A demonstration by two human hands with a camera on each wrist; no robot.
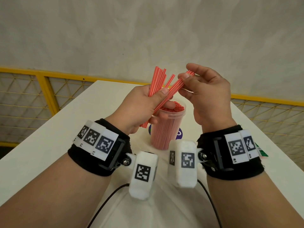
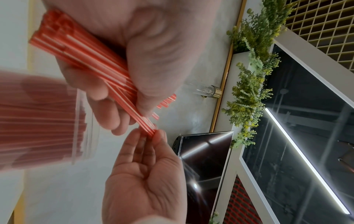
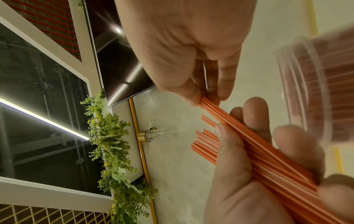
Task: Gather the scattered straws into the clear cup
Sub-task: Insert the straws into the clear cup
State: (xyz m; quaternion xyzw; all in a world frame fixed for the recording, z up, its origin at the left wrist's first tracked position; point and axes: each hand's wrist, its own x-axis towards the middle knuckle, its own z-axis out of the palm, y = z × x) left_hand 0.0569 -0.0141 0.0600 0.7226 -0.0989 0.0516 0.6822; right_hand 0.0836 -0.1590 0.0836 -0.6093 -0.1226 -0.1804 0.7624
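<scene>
My left hand [image 1: 148, 102] grips a fanned bundle of red-and-white striped straws [image 1: 158, 81] above the table. My right hand [image 1: 197, 91] pinches the far ends of a few of those straws [image 1: 178, 83] between thumb and fingertips. Below both hands stands the clear cup [image 1: 166, 127], packed with upright red straws. In the left wrist view the bundle [image 2: 91, 60] runs through my left hand, and the right hand [image 2: 151, 136] pinches its tips; the cup [image 2: 42, 119] is blurred at left. The right wrist view shows the same pinch [image 3: 203, 100] on the straws [image 3: 249, 144], with the cup [image 3: 316, 91] at right.
The white table [image 1: 65, 145] has edges at left, right and far end. A purple disc [image 1: 178, 133] lies under the cup. Yellow mesh fencing [image 1: 32, 96] runs behind the table. Black cables [image 1: 107, 203] trail from my wrist cameras over the near table.
</scene>
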